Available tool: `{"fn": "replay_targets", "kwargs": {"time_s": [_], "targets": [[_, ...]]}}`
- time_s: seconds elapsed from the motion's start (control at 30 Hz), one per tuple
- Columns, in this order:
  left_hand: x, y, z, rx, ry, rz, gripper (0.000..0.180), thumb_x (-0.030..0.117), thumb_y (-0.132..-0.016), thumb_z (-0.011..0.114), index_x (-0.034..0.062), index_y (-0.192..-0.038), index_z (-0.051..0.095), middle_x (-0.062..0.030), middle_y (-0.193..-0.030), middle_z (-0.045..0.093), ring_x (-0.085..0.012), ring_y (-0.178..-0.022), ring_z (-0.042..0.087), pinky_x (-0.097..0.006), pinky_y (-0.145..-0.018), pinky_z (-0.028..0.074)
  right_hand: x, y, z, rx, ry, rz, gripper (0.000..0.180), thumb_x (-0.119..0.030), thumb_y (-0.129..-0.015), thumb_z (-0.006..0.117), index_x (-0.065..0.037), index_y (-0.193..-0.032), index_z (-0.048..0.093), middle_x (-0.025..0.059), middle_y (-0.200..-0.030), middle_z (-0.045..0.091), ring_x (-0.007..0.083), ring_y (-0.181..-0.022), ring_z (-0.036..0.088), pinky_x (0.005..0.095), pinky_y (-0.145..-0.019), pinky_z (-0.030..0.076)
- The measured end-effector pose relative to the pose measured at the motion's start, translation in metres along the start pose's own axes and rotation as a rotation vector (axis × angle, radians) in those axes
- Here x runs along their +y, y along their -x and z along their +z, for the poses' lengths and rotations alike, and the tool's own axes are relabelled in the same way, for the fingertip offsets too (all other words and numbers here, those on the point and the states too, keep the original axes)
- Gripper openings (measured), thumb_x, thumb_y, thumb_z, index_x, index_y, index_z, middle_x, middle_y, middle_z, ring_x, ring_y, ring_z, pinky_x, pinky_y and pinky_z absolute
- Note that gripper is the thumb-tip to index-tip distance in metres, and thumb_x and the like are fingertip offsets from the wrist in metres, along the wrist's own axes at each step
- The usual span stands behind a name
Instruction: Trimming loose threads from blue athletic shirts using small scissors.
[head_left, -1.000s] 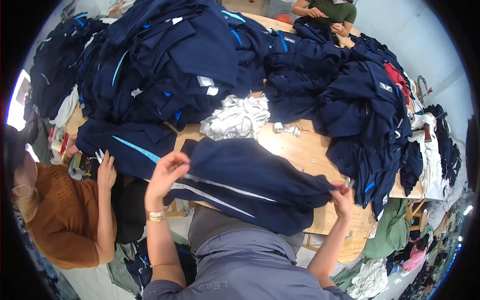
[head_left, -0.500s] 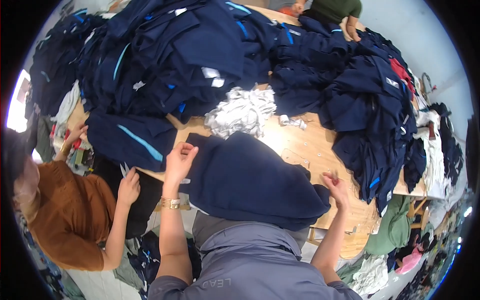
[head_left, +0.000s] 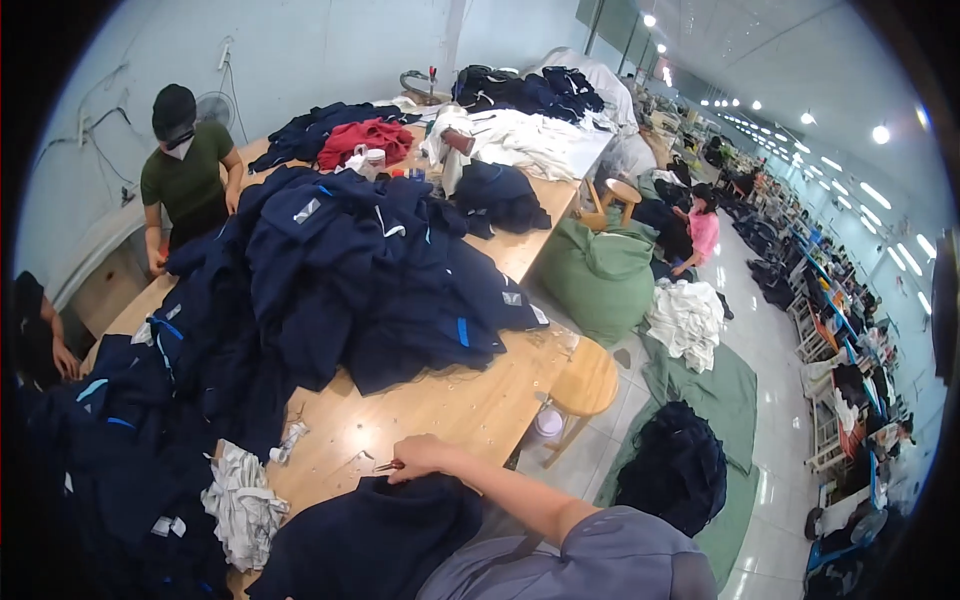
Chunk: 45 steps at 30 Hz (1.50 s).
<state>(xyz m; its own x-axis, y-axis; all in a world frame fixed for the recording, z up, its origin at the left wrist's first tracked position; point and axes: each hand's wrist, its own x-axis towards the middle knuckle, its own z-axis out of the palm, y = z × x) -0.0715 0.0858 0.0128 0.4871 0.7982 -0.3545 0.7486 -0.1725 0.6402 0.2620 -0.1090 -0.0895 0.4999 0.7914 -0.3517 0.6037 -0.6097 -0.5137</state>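
Observation:
My right hand (head_left: 422, 455) reaches over the wooden table (head_left: 345, 425) with its fingers closed around a small pair of thread snips (head_left: 388, 466). The blades point left, just above the tabletop, and the handle is mostly hidden in the fingers. Right below this hand a navy garment (head_left: 365, 540) lies at the table's near edge, against my body. My left hand is out of view. A heap of crumpled white paper-like scraps (head_left: 245, 505) sits to the left of the garment.
A big navy garment pile (head_left: 350, 260) covers the table's far side, with a red cloth (head_left: 365, 143) behind it. One person (head_left: 190, 190) stands beyond the pile. To the right are a wooden stool (head_left: 583, 380), a green sack (head_left: 597, 275) and a dark cloth heap (head_left: 675, 470) on the floor.
My view has swung up and to the right, showing the workshop. My right hand, empty-looking and blurred before, now grips snips on the table. My left hand has left the view.

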Motion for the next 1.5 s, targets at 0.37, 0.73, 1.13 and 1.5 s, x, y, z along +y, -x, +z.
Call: {"fn": "replay_targets", "kwargs": {"time_s": [0.37,0.73,1.13,1.5], "targets": [[-0.013,0.006,-0.012,0.147,0.391,0.226,0.046,0.017,-0.082,0.064,0.0012,-0.122,0.049,-0.0141,-0.111,0.057,-0.0252,-0.096,0.053,-0.036,-0.085,0.042,-0.048,-0.006,0.013,0.056,0.045,-0.157,0.032,-0.034,-0.065,0.071,-0.011,-0.087,0.066,0.0136,-0.080,0.064,0.0298,-0.081,0.062,0.0396,-0.069,0.049],[-0.080,-0.015,0.025,0.764,0.255,0.374,0.055,-0.010,-0.062,0.060,0.0031,-0.114,0.051,-0.0108,-0.111,0.053,-0.0200,-0.107,0.049,-0.030,-0.088,0.042,-0.010,0.020,-0.012,0.794,-0.676,-0.123,0.014,-0.014,-0.084,0.062,-0.002,-0.089,0.058,-0.0021,-0.068,0.052,0.0056,-0.066,0.050,0.0209,-0.061,0.042],[-0.105,0.028,0.024,0.414,-0.181,-0.228,0.019,0.005,-0.064,0.066,0.0042,-0.079,0.053,-0.0137,-0.084,0.057,-0.0315,-0.086,0.056,-0.039,-0.072,0.047,0.039,-0.024,0.019,0.728,-0.630,-0.022,0.031,-0.022,-0.082,0.067,0.006,-0.095,0.059,-0.0018,-0.070,0.051,0.0051,-0.062,0.044,0.0197,-0.054,0.034],[0.035,-0.007,0.062,0.184,0.023,0.667,0.090,0.024,-0.050,0.083,0.0098,-0.127,0.040,-0.0218,-0.122,0.043,-0.0404,-0.116,0.039,-0.041,-0.097,0.035,-0.030,0.042,-0.016,0.518,-1.002,-0.110,0.019,-0.008,-0.080,0.064,-0.001,-0.096,0.057,-0.0022,-0.073,0.052,0.0051,-0.064,0.047,0.0161,-0.060,0.036]]}}
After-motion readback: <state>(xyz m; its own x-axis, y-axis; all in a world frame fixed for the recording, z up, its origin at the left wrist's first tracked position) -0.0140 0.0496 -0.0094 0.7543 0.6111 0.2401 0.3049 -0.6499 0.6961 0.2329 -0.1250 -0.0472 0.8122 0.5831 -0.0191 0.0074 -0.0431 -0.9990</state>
